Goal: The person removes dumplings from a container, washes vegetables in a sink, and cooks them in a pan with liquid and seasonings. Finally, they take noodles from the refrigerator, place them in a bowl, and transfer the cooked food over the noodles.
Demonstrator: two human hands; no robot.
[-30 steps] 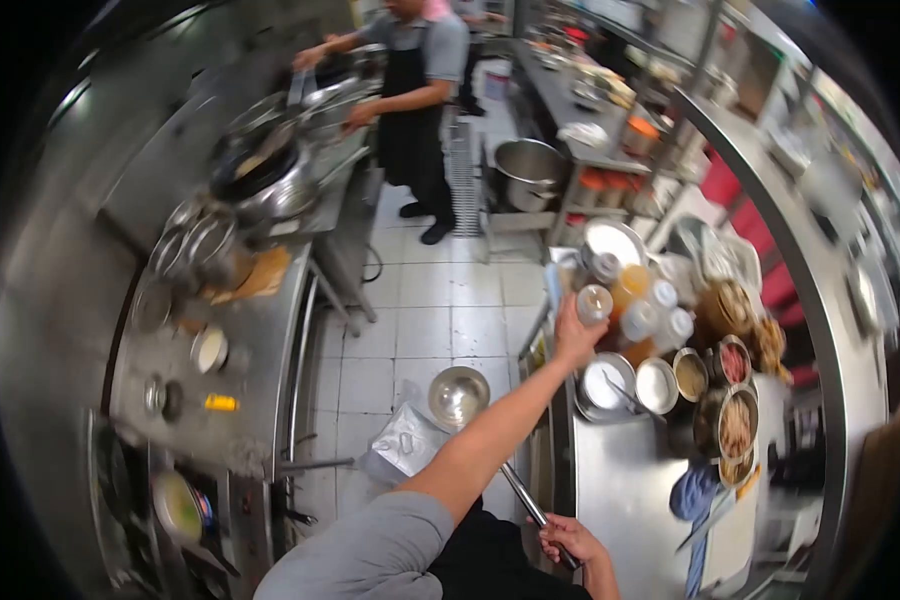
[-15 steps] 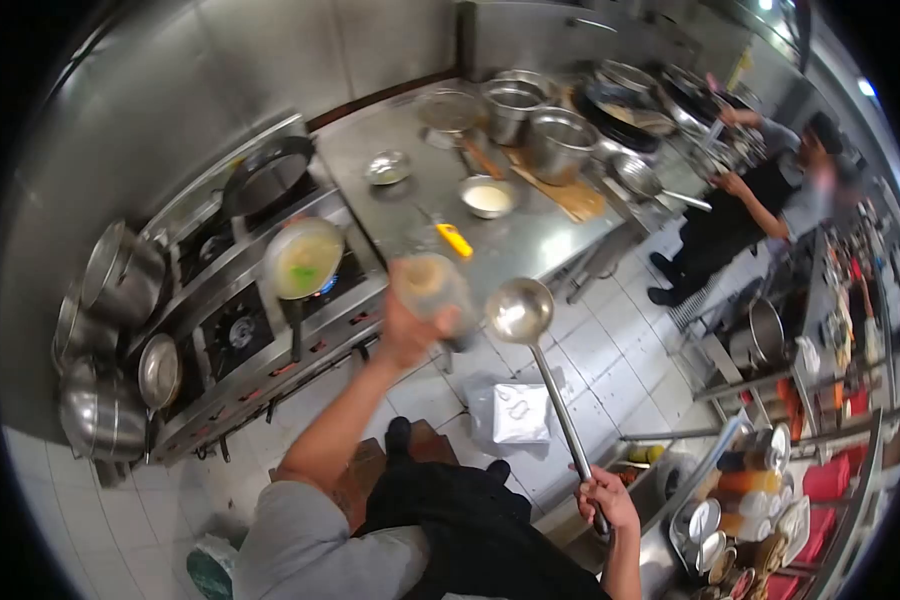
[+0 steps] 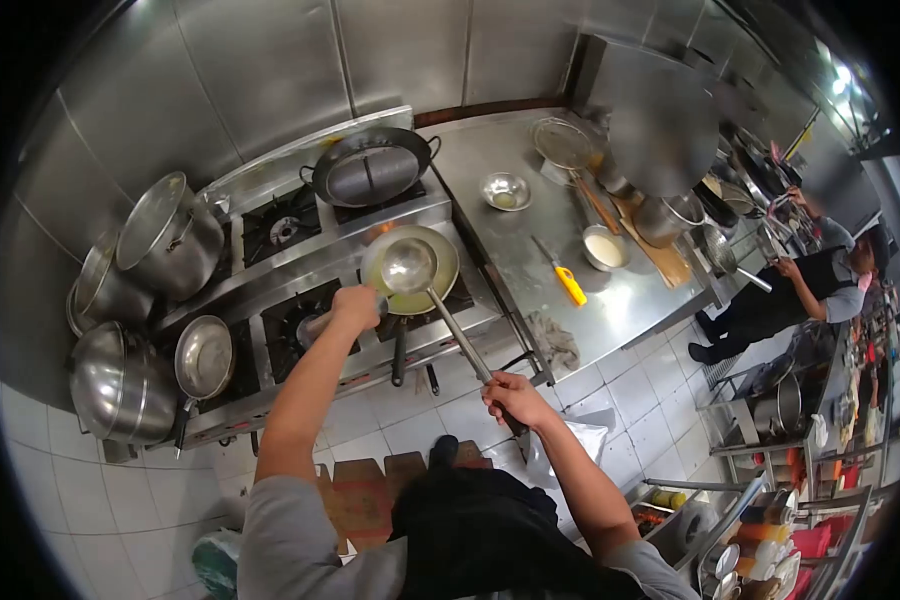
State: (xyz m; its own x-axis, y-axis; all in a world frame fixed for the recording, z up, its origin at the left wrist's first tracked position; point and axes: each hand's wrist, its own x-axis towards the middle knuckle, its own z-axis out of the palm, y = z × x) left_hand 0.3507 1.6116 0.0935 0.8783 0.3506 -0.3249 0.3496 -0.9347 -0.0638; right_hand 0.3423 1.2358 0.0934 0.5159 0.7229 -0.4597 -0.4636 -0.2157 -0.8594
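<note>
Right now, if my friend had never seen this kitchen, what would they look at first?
Probably the shiny ladle, its bowl over the frying pan on the stove and its handle in the right hand. Next, perhaps, the bright yellow-handled tool lying on the steel counter right of the stove.

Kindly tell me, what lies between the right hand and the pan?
In the head view, the ladle's handle runs from the right hand over the stove's front edge toward the pan.

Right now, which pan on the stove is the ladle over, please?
The pale pan, with the ladle over it; the dark two-handled pan and left steel pan have none.
</note>
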